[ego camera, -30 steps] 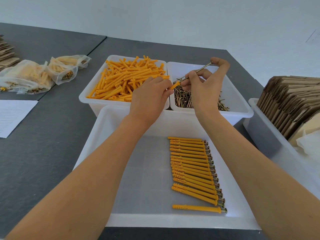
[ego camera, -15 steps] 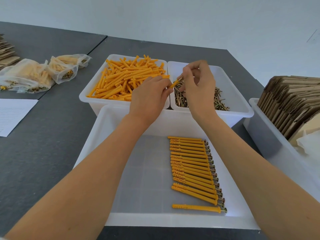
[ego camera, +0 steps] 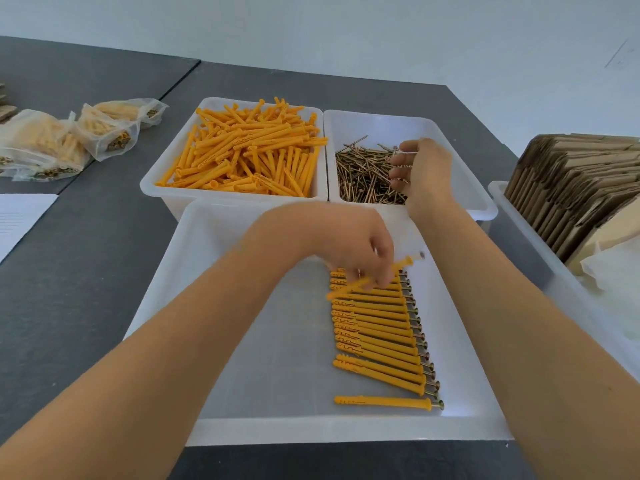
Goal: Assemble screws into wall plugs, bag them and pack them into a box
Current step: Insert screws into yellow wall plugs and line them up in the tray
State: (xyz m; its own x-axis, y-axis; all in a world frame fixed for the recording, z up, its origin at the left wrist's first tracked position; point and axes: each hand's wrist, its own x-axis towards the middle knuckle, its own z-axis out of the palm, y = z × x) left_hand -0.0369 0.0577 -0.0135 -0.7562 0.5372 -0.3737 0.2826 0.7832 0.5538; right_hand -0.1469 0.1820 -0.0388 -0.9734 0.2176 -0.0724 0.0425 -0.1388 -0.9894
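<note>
At the far left lie clear plastic bags of finished plug sets, well apart from both hands. Next comes the white plastic tub heaped with loose orange wall plugs, and in front of it the large white plastic tray, whose right half holds a neat row of assembled orange plugs with screw heads showing, their long axes running left to right with the heads to the right. The left hand hangs over the far end of that row and pinches one assembled orange plug with its screw, which lies tilted, head up and to the right, just above the row; to settle in line it looks to need turning flatter, parallel with its neighbours. Further right, the right hand reaches into the white plastic tub of brass-coloured screws, fingers curled down among them; whether it has one pinched cannot be told. Far right stands a bin of flattened brown cardboard boxes, nearer the right arm.
</note>
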